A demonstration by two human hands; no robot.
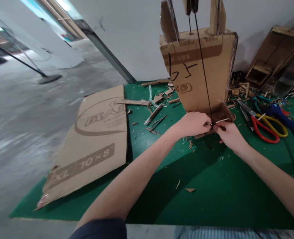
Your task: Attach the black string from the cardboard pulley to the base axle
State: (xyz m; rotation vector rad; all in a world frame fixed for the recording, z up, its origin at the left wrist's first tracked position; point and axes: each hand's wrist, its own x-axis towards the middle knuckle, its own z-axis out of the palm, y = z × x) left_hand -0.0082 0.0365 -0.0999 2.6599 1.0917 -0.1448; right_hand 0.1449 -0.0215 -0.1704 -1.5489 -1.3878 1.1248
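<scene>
A black string (203,63) runs down the front of a tall cardboard structure (199,73) to my two hands. My left hand (195,123) is closed in a pinch on a thin wooden stick (221,120), where the string meets it. From the right, my right hand (228,134) pinches the string close to the left fingertips. The string's loose end hangs below the fingers. Behind the hands, a small open cardboard box (220,111) sits at the foot of the structure, partly hidden by them. Exactly how string and stick are joined is too small to tell.
A flat cardboard sheet (99,139) overhangs the left of the green table (186,209). Scissors (264,129) and a blue glue gun (278,114) lie at right. Cardboard scraps (159,99) and a utility knife (153,114) are left of the structure. Another cardboard construction (273,56) leans behind.
</scene>
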